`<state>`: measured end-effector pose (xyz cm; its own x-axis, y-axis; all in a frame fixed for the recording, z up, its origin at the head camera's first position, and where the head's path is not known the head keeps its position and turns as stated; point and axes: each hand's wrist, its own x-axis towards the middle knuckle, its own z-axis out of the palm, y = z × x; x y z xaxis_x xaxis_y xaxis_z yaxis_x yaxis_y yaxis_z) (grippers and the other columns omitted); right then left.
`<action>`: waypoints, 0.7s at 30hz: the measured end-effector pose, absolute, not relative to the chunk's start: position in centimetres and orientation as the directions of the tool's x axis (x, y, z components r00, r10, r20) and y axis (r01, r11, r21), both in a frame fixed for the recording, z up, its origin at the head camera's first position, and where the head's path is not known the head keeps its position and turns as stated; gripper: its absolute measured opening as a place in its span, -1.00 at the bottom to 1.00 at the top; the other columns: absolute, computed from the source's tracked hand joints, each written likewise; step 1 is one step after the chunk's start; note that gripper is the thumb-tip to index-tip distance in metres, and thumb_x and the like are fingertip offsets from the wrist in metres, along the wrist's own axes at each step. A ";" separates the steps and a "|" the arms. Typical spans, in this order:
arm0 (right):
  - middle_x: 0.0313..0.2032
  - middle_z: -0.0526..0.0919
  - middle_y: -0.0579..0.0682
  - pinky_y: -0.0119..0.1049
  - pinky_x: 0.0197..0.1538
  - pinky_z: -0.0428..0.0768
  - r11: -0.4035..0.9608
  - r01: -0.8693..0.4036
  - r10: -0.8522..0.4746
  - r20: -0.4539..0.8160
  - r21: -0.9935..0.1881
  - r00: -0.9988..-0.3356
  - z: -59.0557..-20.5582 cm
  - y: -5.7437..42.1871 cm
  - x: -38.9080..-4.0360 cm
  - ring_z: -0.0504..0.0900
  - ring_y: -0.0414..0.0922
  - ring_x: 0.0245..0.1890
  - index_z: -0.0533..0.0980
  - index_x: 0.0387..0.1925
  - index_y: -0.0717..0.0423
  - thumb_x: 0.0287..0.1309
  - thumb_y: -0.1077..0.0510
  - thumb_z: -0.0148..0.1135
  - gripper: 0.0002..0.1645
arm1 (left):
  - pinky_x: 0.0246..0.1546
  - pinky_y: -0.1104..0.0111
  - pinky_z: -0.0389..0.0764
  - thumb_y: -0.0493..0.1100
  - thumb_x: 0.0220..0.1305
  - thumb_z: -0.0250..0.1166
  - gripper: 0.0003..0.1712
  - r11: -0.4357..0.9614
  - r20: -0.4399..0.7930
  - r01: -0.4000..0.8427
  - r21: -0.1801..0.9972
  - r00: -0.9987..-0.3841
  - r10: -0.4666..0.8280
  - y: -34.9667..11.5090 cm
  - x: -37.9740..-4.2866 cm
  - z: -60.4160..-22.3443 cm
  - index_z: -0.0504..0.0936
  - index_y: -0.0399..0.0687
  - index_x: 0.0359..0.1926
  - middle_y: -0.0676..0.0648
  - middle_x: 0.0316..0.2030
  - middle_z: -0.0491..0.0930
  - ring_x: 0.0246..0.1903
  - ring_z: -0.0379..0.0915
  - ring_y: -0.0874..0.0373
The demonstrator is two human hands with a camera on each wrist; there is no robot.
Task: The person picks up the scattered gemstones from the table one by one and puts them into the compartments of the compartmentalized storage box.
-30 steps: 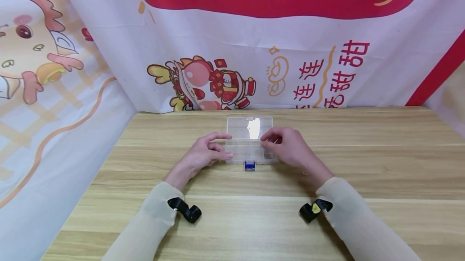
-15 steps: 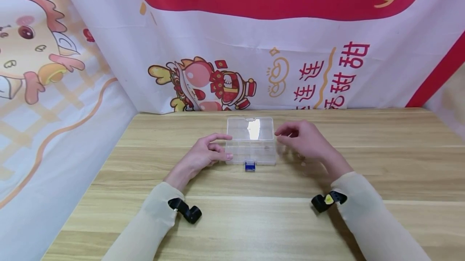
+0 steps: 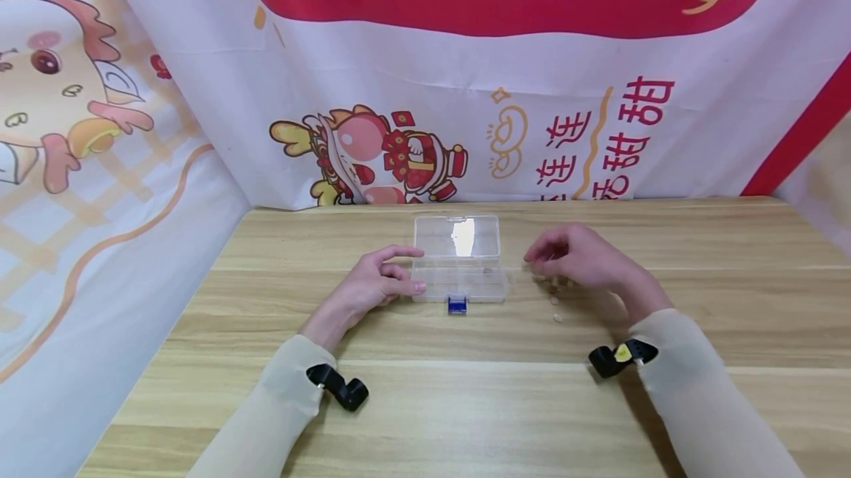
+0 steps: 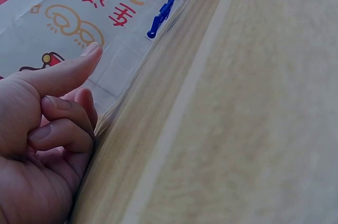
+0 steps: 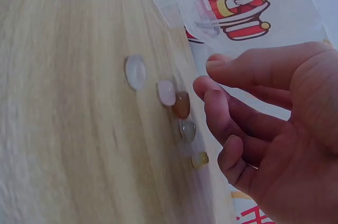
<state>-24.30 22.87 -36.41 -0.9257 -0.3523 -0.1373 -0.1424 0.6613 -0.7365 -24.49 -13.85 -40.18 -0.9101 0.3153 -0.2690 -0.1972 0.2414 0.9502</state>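
Note:
A clear plastic compartment box (image 3: 435, 282) lies on the table with its lid (image 3: 435, 236) raised behind and a blue latch (image 3: 456, 306) in front. My left hand (image 3: 372, 278) holds the box's left side, thumb near the front corner and index finger toward the hinge. In the left wrist view its other fingers are curled. To the right of the box, my right hand (image 3: 578, 256) hovers, fingers loosely bent, nothing seen between them. Beside it in the right wrist view lie a white stone (image 5: 135, 72), a pink stone (image 5: 167, 93), a brown stone (image 5: 181, 104) and other small ones.
The wooden table (image 3: 452, 411) extends around the box. A printed cloth (image 3: 412, 57) hangs along the back edge, and another stands at the left. A small dark piece (image 3: 488, 271) appears inside the box at its right.
My right hand has left the box's right compartment and moved right, to above the small stones. The left hand and the box have stayed in place.

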 end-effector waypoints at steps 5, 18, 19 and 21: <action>-0.06 0.76 0.09 -0.20 -0.08 0.63 0.661 -0.148 -0.381 -0.159 -0.736 -0.911 -36.6 23.4 -24.4 0.61 -0.02 -0.15 0.73 -0.02 0.10 0.35 0.22 0.39 -0.79 | -0.59 0.45 0.22 -0.21 0.22 0.59 -0.31 0.241 -0.271 -0.200 0.950 -0.910 0.314 -13.9 -24.5 -40.2 0.60 0.17 0.35 0.09 -0.45 0.63 -0.62 0.19 0.25; -0.23 0.75 0.01 -0.34 -0.13 0.57 0.687 -0.154 -0.440 -0.238 -0.710 -0.866 -36.4 24.9 -24.4 0.59 -0.10 -0.21 0.72 -0.09 0.12 0.23 0.19 0.49 -0.78 | -0.59 0.45 0.22 -0.22 0.21 0.60 -0.30 0.236 -0.267 -0.197 0.952 -0.910 0.317 -13.9 -24.5 -40.2 0.60 0.16 0.35 0.09 -0.45 0.61 -0.62 0.19 0.24; -0.23 0.75 0.00 -0.34 -0.12 0.56 0.690 -0.152 -0.444 -0.248 -0.708 -0.861 -36.4 25.0 -24.4 0.59 -0.09 -0.21 0.72 -0.08 0.12 0.23 0.18 0.49 -0.77 | -0.59 0.45 0.22 -0.22 0.21 0.60 -0.30 0.236 -0.267 -0.197 0.952 -0.910 0.317 -13.9 -24.5 -40.2 0.60 0.16 0.35 0.09 -0.45 0.61 -0.62 0.19 0.24; -0.24 0.74 -0.01 -0.35 -0.12 0.55 0.695 -0.145 -0.446 -0.265 -0.704 -0.855 -36.4 25.0 -24.5 0.58 -0.10 -0.21 0.71 -0.08 0.10 0.22 0.17 0.52 -0.76 | -0.59 0.46 0.22 -0.22 0.21 0.60 -0.30 0.237 -0.267 -0.197 0.951 -0.910 0.317 -13.9 -24.5 -40.2 0.60 0.17 0.35 0.09 -0.45 0.61 -0.62 0.19 0.24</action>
<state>-24.50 25.00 -36.41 -0.8549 -0.4460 -0.2650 -0.1446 0.6953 -0.7040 -24.53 -13.87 -40.22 -0.9101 0.3169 -0.2671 -0.1967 0.2371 0.9514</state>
